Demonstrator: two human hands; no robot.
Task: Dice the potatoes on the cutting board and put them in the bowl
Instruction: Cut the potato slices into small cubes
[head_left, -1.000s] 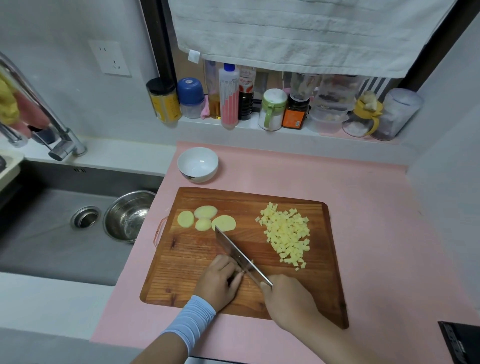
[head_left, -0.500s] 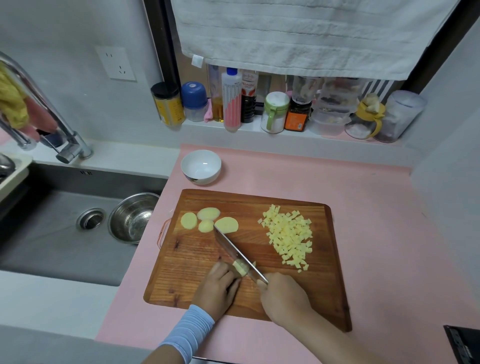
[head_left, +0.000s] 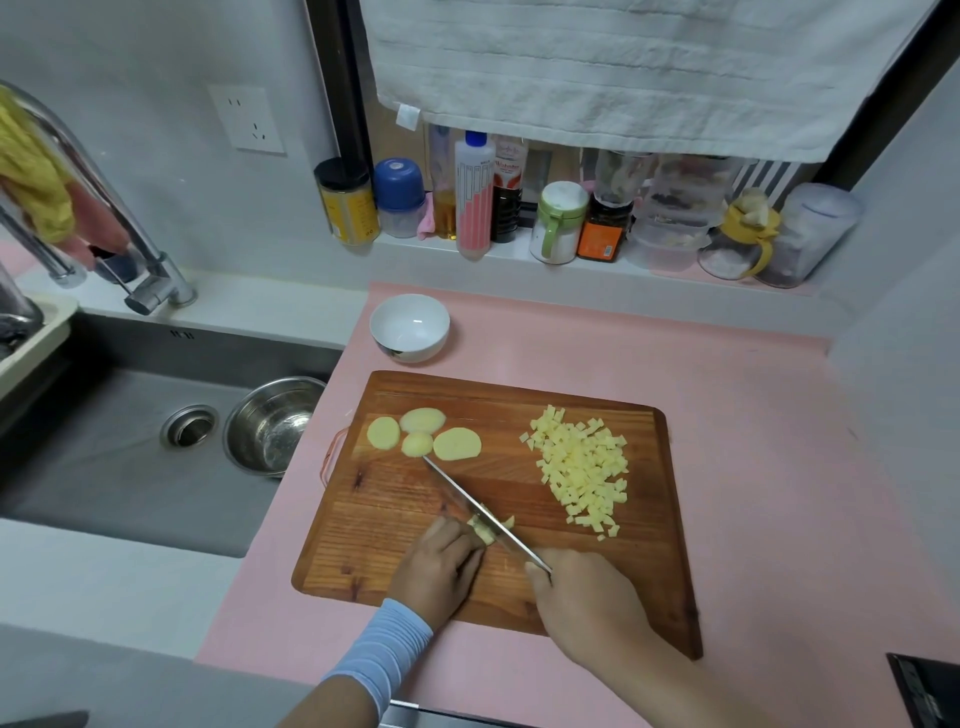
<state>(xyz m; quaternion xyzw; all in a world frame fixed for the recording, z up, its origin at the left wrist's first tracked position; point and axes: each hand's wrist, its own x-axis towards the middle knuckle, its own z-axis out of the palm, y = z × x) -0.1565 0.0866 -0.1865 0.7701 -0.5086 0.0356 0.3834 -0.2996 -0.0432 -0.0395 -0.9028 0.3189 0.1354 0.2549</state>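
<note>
Dicing a potato (head_left: 485, 530) at the near side of the board (head_left: 363, 519).

My left hand (head_left: 439, 566) curls over the potato and pinches it against the blade. My right hand (head_left: 582, 597) is wrapped round the knife (head_left: 483, 512), whose tip lies near the slices (head_left: 426, 434). I'd tuck my fingertips back, let my knuckles guide the blade, and cut short and even to match the dice (head_left: 582, 467) piled on the board's right. The bowl (head_left: 410, 327) stands on the counter (head_left: 753, 415) just beyond the board, with nothing in it.

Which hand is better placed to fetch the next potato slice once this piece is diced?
Left hand, probably: it holds the piece beside the knife, on the same side as the slices; the right hand grips the knife.
</note>
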